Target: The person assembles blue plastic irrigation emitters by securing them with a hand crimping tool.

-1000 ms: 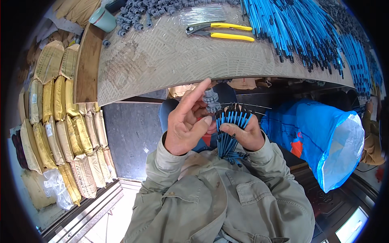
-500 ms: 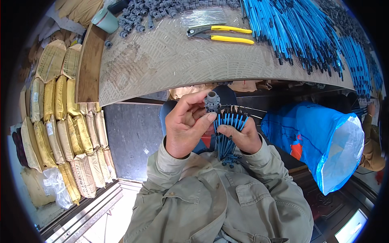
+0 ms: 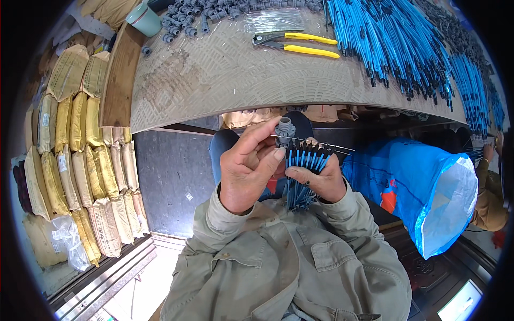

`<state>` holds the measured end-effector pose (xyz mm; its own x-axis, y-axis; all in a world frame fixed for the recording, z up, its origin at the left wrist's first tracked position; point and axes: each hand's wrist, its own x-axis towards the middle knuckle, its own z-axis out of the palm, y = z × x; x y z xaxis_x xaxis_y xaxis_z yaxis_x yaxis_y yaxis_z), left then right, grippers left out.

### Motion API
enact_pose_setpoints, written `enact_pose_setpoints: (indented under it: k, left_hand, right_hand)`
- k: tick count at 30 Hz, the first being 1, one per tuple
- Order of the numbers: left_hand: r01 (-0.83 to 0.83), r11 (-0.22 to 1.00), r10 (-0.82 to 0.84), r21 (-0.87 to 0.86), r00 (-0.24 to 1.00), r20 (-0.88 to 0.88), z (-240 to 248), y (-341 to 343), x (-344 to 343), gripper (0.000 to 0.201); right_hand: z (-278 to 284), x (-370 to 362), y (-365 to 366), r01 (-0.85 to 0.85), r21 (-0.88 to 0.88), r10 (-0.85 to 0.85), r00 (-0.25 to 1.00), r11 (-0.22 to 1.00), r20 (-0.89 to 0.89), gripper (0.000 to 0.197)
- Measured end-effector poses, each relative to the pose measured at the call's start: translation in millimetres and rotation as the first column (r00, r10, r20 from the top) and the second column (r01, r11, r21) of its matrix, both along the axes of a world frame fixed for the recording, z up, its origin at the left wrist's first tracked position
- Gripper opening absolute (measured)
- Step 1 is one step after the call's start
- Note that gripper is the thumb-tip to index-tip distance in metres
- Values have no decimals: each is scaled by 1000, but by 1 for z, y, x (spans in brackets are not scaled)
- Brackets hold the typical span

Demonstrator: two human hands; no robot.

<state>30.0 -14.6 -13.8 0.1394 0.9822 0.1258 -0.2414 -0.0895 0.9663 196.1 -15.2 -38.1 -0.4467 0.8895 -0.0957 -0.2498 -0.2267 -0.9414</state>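
Note:
My left hand (image 3: 242,174) pinches a grey threaded plastic fitting (image 3: 285,128) between thumb and fingers, above my lap. My right hand (image 3: 323,181) is wrapped round a bundle of thin blue tubes (image 3: 307,157) with black ends, fanned out at the top, the thumb lying across them. Their lower ends gather in a dark cluster below the hand. Thin metal wire (image 3: 338,147) runs from the fitting across the black tips and out to the right. Whether it passes through the tips is too small to tell. Both palms hide part of what they hold.
Ahead is a worktable (image 3: 214,85) with yellow-handled pliers (image 3: 310,44), a bundle of clear strips (image 3: 274,21), grey fittings (image 3: 184,21) and heaped blue tubes (image 3: 391,48). A blue bag (image 3: 417,182) stands at right, near another person's sleeve (image 3: 490,203). Stacked paper sacks (image 3: 80,160) stand left.
The fitting has tipped, so its round opening faces me less. The wire now lies straighter across the tube tips. Both hands keep their hold, and the view has shifted slightly.

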Motion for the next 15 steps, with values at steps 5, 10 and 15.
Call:
enact_pose_setpoints:
  k: [5,10,15]
  left_hand:
    - [-47,993,58,106,992,-109,0,-3,3,46]
    - [-82,980,131,182,954,-271,0,-5,4,47]
    - [-108,984,126,138,984,-125,-3,-6,5,47]
  right_hand:
    - [5,1,3,9,14,-9,999,1000,-40,21]
    - [3,1,3,9,25,-8,1000,1000,-25,19]
    - [3,2,0,9,86,-8,1000,996,-11,20]
